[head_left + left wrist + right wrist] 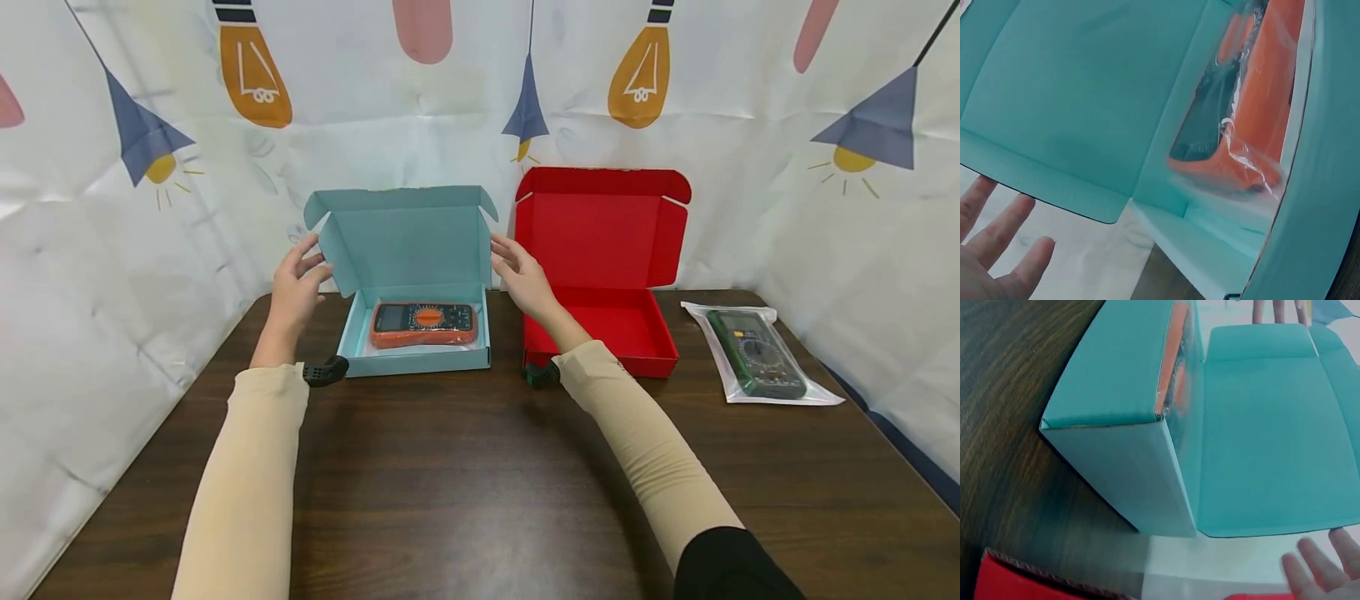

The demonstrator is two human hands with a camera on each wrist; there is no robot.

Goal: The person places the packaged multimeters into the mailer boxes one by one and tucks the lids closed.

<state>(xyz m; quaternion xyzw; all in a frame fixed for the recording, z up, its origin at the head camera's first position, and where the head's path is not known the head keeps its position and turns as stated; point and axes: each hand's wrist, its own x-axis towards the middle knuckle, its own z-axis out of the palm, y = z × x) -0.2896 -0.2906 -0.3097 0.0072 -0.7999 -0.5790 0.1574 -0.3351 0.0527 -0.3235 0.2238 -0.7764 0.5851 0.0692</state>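
A light teal cardboard box (412, 363) stands on the table with its lid (408, 246) raised. Inside lies an orange digital multimeter (423, 333) in clear plastic, its dial facing up. My left hand (296, 287) is at the lid's left side, fingers spread and loosely extended. In the left wrist view, its fingertips (1024, 201) come right up to the lid's edge. On the opposite side, my right hand (528, 283) has its fingers extended at the lid's right edge. The right wrist view shows these fingertips (1337, 535) close against that edge, with nothing gripped.
Just right of the teal box, a red cardboard box (600, 325) has its lid up; my right forearm passes in front of it. Farther right lies a green-cased multimeter (757, 354) in a white-edged plastic pouch. A printed white curtain (420, 150) hangs behind the dark wooden table (450, 483).
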